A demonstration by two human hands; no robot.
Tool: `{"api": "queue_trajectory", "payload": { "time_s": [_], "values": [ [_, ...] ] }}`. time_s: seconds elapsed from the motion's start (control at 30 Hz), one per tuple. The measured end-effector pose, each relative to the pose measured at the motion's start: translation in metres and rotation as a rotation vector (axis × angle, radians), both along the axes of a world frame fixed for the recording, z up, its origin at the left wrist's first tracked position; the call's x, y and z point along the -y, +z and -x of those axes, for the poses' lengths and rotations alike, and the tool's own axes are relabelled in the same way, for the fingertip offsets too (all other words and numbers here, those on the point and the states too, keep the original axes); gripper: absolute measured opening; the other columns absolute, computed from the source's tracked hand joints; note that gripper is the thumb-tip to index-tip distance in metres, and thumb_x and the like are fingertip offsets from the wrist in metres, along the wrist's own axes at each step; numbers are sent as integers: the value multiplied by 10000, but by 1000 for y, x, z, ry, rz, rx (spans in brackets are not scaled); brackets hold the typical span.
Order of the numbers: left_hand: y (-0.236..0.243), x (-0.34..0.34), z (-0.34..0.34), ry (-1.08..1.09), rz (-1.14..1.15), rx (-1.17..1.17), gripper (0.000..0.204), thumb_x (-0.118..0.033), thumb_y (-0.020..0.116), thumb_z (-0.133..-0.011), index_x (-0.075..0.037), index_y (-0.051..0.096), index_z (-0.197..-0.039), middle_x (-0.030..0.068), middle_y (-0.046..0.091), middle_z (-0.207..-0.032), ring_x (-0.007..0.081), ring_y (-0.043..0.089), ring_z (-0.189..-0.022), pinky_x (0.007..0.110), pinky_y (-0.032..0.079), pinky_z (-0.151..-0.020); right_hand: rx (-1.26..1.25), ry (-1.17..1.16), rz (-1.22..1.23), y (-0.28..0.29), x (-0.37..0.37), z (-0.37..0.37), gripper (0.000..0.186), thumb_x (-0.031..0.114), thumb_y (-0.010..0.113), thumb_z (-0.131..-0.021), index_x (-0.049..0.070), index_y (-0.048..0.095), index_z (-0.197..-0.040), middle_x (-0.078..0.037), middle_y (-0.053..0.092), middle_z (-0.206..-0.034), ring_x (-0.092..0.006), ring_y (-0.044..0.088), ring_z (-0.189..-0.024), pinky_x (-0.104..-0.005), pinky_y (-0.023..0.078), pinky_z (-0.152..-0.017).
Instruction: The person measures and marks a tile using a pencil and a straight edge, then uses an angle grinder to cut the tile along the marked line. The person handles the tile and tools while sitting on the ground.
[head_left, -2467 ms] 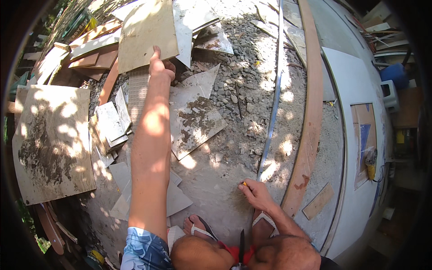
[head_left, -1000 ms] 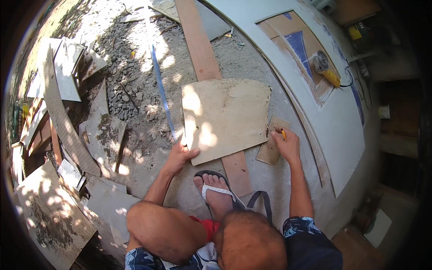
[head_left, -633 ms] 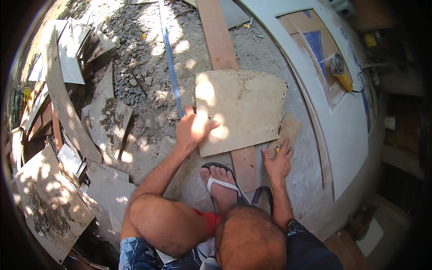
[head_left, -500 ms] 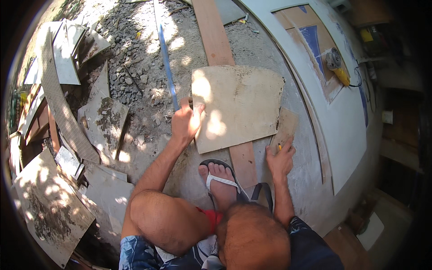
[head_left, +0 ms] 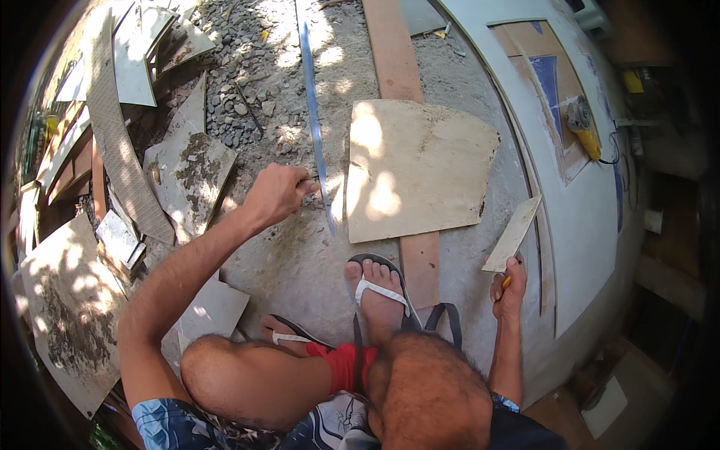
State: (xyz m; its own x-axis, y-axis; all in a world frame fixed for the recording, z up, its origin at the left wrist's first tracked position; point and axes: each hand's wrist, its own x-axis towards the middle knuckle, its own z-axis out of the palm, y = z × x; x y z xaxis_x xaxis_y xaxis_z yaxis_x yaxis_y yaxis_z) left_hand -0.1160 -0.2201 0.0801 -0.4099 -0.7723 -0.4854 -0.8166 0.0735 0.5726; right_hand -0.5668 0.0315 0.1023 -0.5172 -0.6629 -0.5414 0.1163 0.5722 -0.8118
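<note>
Long metal straightedge [head_left: 315, 127], lying on gravelly ground beside a plywood offcut [head_left: 416, 172]; left hand at its near end.

Head view: the straightedge runs from the top of the picture down to just left of the plywood offcut, which rests across a reddish timber plank [head_left: 396, 82]. The left hand [head_left: 276, 193] has its fingers curled closed at the straightedge's lower end, touching or pinching it; the exact grip cannot be told. The right hand [head_left: 510, 289] is closed around a small yellow pencil [head_left: 507, 281] and touches the lower edge of a narrow plywood strip [head_left: 512, 234]. A sandalled foot [head_left: 379, 292] stands on the ground below the offcut. An angle grinder [head_left: 583, 127] lies on the curved white panel [head_left: 592, 225] to the right. Broken sheet scraps [head_left: 187, 176] lie to the left.
</note>
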Motion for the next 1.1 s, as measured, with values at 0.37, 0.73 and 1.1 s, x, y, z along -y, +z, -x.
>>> {"api": "queue_trajectory", "payload": {
  "time_s": [0.37, 0.73, 1.1],
  "values": [
    [-58, -61, 98, 584, 24, -366, 301, -351, 728, -995, -69, 804, -1068, 195, 749, -824, 366, 748, -778, 437, 556, -719, -422, 362, 274, -18, 94, -114, 955, 379, 864, -851, -42, 419, -1584, -143, 691, -1087, -170, 611, -759, -312, 531, -627],
    [-98, -84, 100, 786, -174, -784, 280, -271, 735, -1066, -13, 740, -1176, -19, 749, -974, 51, 640, -771, 258, 506, -619, -924, 700, 28, -42, 86, -182, 981, 451, 909, -808, 61, 462, -1589, -251, 474, -1372, -471, 661, -1090, -538, 599, -858],
    [-83, -74, 112, 721, -89, -629, 355, -334, 757, -1027, 4, 762, -1134, 101, 782, -930, 171, 697, -834, 359, 541, -783, -785, 593, 285, -62, 65, -144, 730, 139, 870, -860, 23, 576, -1518, -191, 612, -1431, -384, 688, -1208, -440, 609, -932]
  ]
}}
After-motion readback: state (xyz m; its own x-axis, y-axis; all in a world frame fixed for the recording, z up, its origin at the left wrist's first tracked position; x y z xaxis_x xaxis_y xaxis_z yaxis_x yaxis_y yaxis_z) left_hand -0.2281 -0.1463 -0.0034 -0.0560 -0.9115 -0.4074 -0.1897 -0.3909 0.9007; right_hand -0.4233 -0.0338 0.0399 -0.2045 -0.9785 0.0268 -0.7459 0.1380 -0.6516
